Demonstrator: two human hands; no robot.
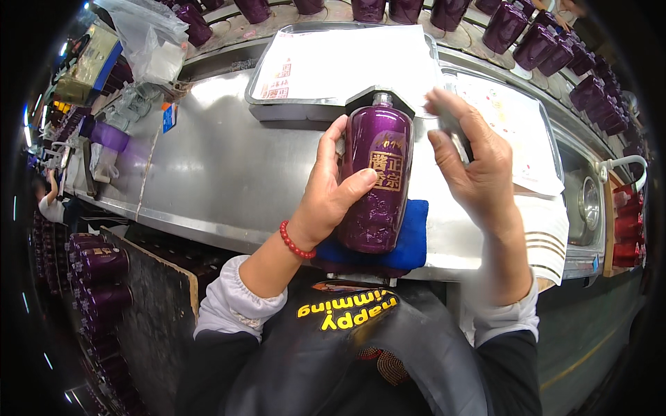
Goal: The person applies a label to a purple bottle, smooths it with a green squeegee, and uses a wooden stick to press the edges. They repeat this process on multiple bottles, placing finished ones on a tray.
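Note:
My left hand [333, 190] grips a glossy purple glass bottle [377, 208] with gold characters, its thumb across the front. The bottle leans with its clear, uncapped neck away from me and its base over a folded blue cloth [413, 223]. A small grey thing, partly hidden, shows beside my left fingers. To the right of the bottle's neck, my right hand [471, 151] is raised, slightly blurred, thumb and fingers apart. A dark grey edge shows between them; whether it belongs to the tray behind cannot be told. Behind the bottle neck lies a dark angular piece [356, 101].
Metal trays with printed white sheets [354, 57] [520, 125] stand on the steel counter [223, 161]. Purple bottles [536, 47] line a conveyor beyond. Glass jars [127, 106] and a plastic bag [151, 39] are at left, a steel basin [588, 203] at right. Other people are partly visible.

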